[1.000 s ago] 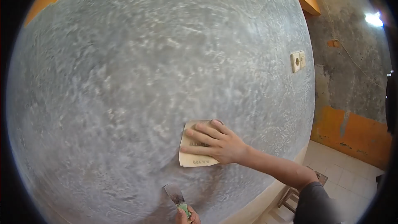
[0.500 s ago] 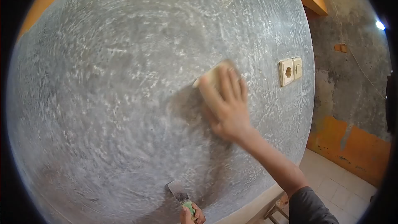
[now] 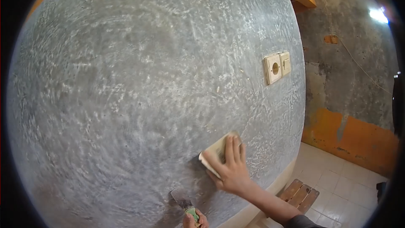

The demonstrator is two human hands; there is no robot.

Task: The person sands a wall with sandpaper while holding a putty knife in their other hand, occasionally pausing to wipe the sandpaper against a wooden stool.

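My right hand (image 3: pixel 233 165) presses a flat beige pad (image 3: pixel 214 151), perhaps folded sandpaper, against the grey mottled wall (image 3: pixel 126 101). Its fingers lie over the right part of the pad, and the thumb side is partly hidden behind it. Low in the view, my left hand (image 3: pixel 201 219) is closed around the green handle of a putty knife (image 3: pixel 182 197). The blade points up and to the left, close to the wall, and looks smudged with grey. Only the fingers and thumb of that hand show at the bottom edge.
A cream socket and switch plate (image 3: pixel 277 67) is fixed on the wall at the right. Below it, past the wall's edge, a slatted wooden stool (image 3: pixel 299 195) stands on the tiled floor (image 3: pixel 337 181). A bare grey and orange wall (image 3: pixel 354 139) rises behind.
My right hand has moved down the wall with the pad. The camera view has shifted slightly, bringing more of the stool into sight. My left hand keeps the putty knife in nearly the same place.
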